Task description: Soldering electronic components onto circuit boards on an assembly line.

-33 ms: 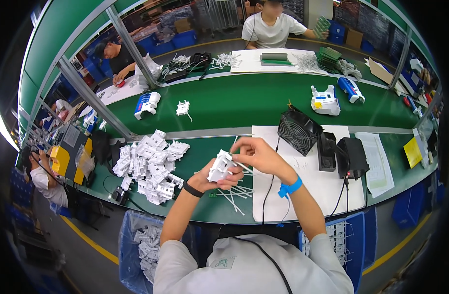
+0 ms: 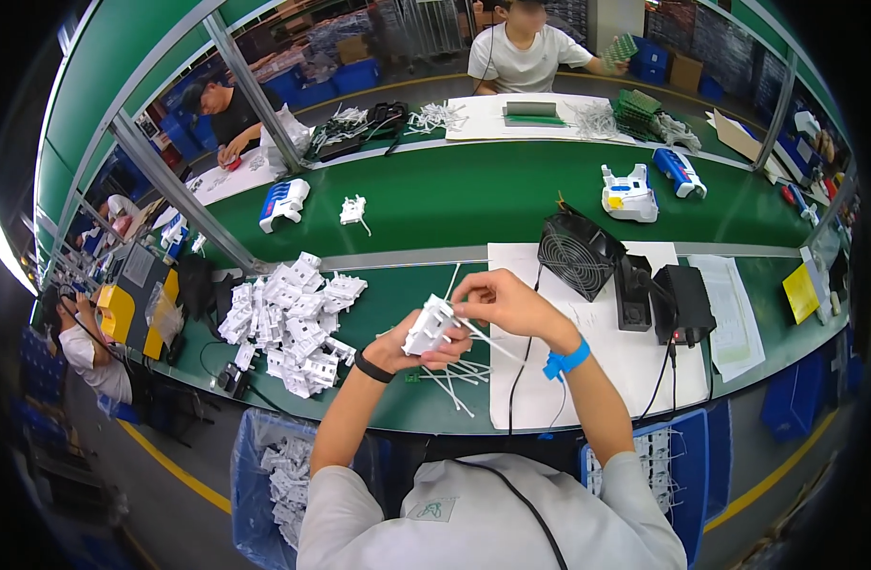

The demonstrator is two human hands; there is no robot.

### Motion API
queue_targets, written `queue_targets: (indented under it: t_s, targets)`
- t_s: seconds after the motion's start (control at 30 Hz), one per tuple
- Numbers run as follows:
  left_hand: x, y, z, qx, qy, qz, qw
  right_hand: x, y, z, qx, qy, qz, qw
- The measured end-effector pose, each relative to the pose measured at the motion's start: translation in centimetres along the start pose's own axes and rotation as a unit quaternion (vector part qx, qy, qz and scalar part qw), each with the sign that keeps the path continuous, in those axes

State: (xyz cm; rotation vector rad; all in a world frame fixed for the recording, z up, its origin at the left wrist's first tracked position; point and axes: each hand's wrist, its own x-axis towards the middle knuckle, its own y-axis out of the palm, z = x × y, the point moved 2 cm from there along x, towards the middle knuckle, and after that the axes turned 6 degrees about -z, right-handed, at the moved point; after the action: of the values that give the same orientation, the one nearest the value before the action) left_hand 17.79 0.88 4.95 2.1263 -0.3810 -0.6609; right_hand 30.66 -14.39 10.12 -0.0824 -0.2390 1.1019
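Observation:
My left hand (image 2: 407,348) is wrapped round a white plastic housing (image 2: 429,328), held tilted above the green bench. My right hand (image 2: 498,302) has its fingers pinched at the housing's upper right edge, on a thin white cable (image 2: 493,343) that hangs down to the right. Another white strand sticks up beside the fingertips, and the pinch itself is partly hidden. Below the hands, several loose white cables (image 2: 460,385) lie on the bench. To the left rises a heap of similar white housings (image 2: 288,318).
A black fan (image 2: 580,255) and a black power box (image 2: 683,306) stand on the right with cords. Blue bins (image 2: 250,513) flank me below. Beyond, a green conveyor (image 2: 454,190) carries a white housing (image 2: 354,210) and blue-white casings (image 2: 284,203). Co-workers sit across it.
The white cable at my right hand now swings further out to the right and down. A strand shows more clearly above the fingertips. Across the conveyor, a co-worker's green board has shifted slightly.

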Motion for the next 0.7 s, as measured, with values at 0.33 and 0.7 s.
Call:
queue_targets:
  t_s: [0.33, 0.7]
  targets:
    - [1.1, -1.5, -0.9, 0.243, 0.254, -0.237, 0.906, -1.9, -1.6, -4.5, -0.074, 0.025, -0.058, 0.995]
    - [4.5, -2.0, 0.5, 0.52, 0.427, -0.388, 0.63, -2.8, -0.7, -8.6, 0.097, 0.1, -0.167, 0.976]
